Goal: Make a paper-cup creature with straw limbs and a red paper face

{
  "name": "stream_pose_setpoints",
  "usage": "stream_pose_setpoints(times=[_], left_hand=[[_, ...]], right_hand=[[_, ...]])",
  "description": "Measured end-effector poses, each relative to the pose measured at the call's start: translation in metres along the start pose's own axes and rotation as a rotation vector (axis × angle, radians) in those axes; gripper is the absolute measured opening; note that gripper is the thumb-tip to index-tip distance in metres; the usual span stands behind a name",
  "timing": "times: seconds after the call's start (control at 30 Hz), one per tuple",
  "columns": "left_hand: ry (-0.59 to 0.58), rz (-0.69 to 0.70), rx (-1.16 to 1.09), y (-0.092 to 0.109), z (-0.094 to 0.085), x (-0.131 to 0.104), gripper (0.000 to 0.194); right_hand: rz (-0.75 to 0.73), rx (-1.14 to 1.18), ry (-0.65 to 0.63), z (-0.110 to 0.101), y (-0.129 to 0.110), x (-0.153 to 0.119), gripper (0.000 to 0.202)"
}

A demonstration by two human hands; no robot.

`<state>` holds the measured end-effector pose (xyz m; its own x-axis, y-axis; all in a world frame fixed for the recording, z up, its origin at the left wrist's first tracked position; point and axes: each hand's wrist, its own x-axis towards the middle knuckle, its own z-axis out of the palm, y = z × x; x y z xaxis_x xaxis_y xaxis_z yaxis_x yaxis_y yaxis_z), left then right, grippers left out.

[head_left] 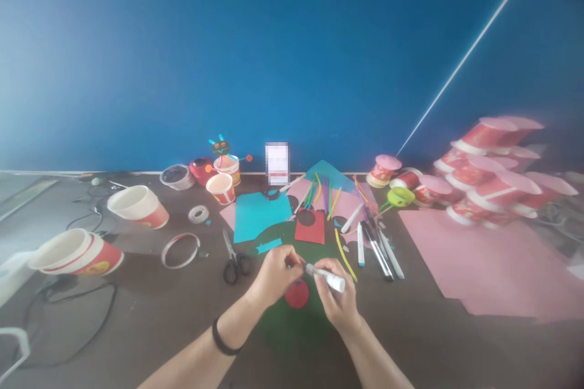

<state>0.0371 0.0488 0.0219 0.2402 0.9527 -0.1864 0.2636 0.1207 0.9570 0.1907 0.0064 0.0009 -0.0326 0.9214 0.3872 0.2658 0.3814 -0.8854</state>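
My right hand (340,301) is closed around a white marker (335,281), its blunt white end pointing toward me and to the right. My left hand (277,273), with a black band on the wrist, pinches at the marker's other, darker end; whether that is a cap is hard to make out. Just under both hands lies a red paper circle (297,295) on a dark green sheet (296,331). Behind them is a red paper square (310,231) with a round hole cut in it. Black-handled scissors (235,263) rest left of my left hand.
Blue paper (255,216), pipe cleaners (323,191) and several pens (376,252) lie beyond my hands. Pink sheets (483,267) and stacked red paper cups (483,176) stand right. At left are paper cups (137,206), tape (198,214), a ring (180,251) and cables.
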Motion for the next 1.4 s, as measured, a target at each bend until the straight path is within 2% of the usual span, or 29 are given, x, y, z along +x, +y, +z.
stream_pose_setpoints(times=[0.27, 0.43, 0.6, 0.87, 1.0, 1.17, 1.4], left_hand=[[0.005, -0.021, -0.034, -0.002, 0.0, -0.001, 0.005], [-0.051, -0.083, -0.217, -0.001, -0.003, -0.003, 0.026], [-0.052, -0.057, -0.203, 0.0, -0.004, -0.005, 0.037], [-0.026, -0.052, -0.138, -0.001, -0.006, -0.004, 0.033], [0.006, -0.127, -0.142, -0.004, -0.007, -0.001, 0.034], [0.014, -0.194, -0.171, -0.006, -0.006, 0.001, 0.036], [0.016, -0.137, -0.159, -0.003, -0.005, -0.002, 0.031]], right_hand=[[0.002, 0.028, -0.021, 0.0, -0.002, 0.002, 0.01], [0.019, 0.035, -0.02, 0.0, -0.003, 0.003, 0.01], [0.031, 0.024, -0.025, 0.0, -0.003, 0.004, 0.008], [0.07, 0.018, -0.03, 0.004, 0.0, 0.004, 0.006], [0.059, -0.044, 0.02, 0.003, 0.005, 0.004, 0.007], [0.055, 0.018, 0.073, 0.002, 0.007, -0.002, 0.009], [0.017, 0.018, 0.01, 0.005, 0.001, -0.002, 0.009]])
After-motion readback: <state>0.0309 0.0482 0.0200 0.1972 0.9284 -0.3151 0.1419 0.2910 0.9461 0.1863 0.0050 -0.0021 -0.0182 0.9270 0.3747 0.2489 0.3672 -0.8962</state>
